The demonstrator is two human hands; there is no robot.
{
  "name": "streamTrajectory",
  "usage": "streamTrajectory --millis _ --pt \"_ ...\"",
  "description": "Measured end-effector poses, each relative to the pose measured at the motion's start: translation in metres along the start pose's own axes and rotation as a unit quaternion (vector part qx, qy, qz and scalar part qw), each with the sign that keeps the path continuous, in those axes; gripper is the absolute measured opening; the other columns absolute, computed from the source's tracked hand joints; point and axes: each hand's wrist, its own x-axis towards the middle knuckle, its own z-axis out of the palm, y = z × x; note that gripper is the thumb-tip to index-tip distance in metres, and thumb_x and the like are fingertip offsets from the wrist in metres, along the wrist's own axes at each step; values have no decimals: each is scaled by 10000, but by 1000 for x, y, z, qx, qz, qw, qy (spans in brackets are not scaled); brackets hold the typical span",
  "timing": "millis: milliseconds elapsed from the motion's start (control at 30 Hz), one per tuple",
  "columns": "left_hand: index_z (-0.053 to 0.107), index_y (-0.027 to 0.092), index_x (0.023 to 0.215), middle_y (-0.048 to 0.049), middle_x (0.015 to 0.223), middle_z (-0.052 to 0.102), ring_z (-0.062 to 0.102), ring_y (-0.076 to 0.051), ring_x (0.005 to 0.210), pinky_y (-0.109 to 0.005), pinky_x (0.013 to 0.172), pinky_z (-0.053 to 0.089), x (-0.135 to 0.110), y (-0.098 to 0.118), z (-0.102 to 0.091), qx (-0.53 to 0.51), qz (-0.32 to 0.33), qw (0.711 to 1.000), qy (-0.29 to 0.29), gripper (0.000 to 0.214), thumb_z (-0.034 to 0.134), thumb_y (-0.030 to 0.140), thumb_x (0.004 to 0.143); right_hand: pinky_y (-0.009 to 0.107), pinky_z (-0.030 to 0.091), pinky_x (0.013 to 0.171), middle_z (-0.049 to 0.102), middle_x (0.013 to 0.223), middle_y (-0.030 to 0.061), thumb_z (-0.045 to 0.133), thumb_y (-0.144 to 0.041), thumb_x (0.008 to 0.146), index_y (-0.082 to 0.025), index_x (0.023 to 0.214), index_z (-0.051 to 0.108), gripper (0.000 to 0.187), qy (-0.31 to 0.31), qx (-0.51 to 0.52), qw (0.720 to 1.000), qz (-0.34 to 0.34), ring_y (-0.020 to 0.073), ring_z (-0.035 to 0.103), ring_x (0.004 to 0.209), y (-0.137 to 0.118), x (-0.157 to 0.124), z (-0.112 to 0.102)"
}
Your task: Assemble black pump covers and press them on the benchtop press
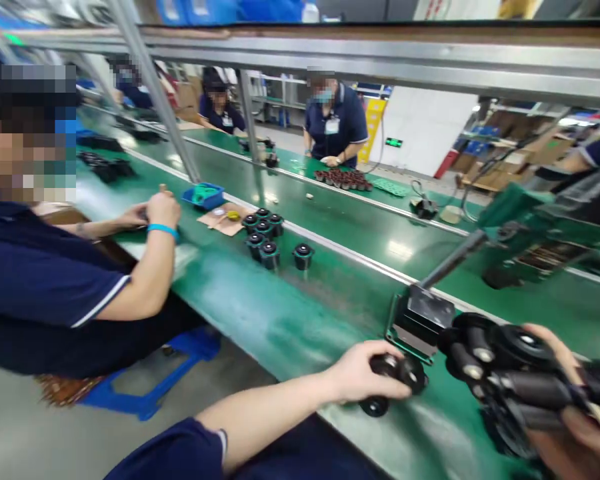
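Note:
My left hand (pixel 356 375) reaches over the green bench, its thumb and fingers closed around a small black cylindrical part (pixel 387 365) with a round flange. Another round black piece (pixel 375 405) lies just under that hand. At the right edge, my right hand (pixel 580 427) is blurred and partly cut off, its fingers curled around black cylindrical parts (pixel 535 390). These belong to a heap of several similar pieces with round caps, and which ones it actually grips is hard to make out. Behind my left hand stands a black press-like fixture (pixel 423 317) on a green base.
Several black capped cylinders (pixel 263 230) stand upright farther along the bench, with a single one (pixel 303 255) apart. A blue tray (pixel 203 195) sits beyond them. A co-worker (pixel 145 267) works at left. A green machine arm (pixel 530 233) overhangs the right side.

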Motion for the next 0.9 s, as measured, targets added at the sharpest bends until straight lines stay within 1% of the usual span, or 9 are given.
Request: streamTrajectory --millis 33,100,200,333,467,567,700,800,900 --pt "598 224 1123 -48 892 631 645 -214 817 -320 637 569 -14 3 -21 -121 -35 992 19 535 766 428 657 249 534 658 463 1380 54 744 -698 458 -440 1268 497 885 -39 0 999 17 175 645 982 -1 9 22" --pt "535 215 1171 -73 903 661 687 -251 827 -269 493 548 -41 12 -63 -307 -44 948 71 525 694 444 727 232 542 665 480 1354 64 804 -643 427 -396 1295 465 964 -115 12 992 57 158 645 941 -4 29 75" --pt "569 166 1105 -125 1009 673 681 -298 1023 -254 525 579 -73 31 -123 -417 45 885 201 435 653 440 777 196 520 608 500 1305 67 788 -607 516 -372 1368 358 983 -250 40 963 88 79 611 797 -12 57 168" --pt "573 224 1144 -86 1193 643 643 -287 1121 -385 755 608 -90 47 -192 -375 171 815 408 393 638 405 802 192 507 553 498 1290 41 709 -585 631 -389 1383 308 874 -400 56 911 89 44 572 731 -19 79 291" --pt "583 203 1084 -56 1073 668 675 -206 956 -353 836 558 -88 43 -259 -207 198 749 597 446 715 404 709 204 536 596 518 1261 9 646 -598 679 -406 1370 326 786 -481 6 872 89 33 568 742 -15 85 389" --pt "599 184 1046 -52 1035 674 663 -188 938 -317 876 524 -83 31 -306 -156 198 725 642 468 749 394 656 205 533 606 538 1231 7 662 -585 659 -381 1350 365 779 -490 -31 867 83 38 569 742 -6 80 441" --pt "620 166 978 -61 980 687 657 -212 937 -335 888 518 -78 17 -357 -99 173 709 676 408 733 335 624 224 544 674 536 1232 27 671 -546 652 -336 1374 360 814 -458 -90 883 56 53 576 791 15 73 489" --pt "644 163 975 -68 1009 696 654 -228 989 -341 922 512 -78 13 -380 -56 169 703 688 365 693 332 655 291 555 927 502 1285 40 690 -477 650 -292 1368 396 798 -431 -127 893 12 102 581 1025 30 74 513" --pt "635 159 1108 -99 1156 671 622 -244 1117 -354 977 495 -81 11 -384 -19 174 694 698 415 557 428 802 374 423 1174 416 1378 46 709 -397 652 -281 1369 414 783 -415 -158 895 -45 157 475 1281 42 79 528"
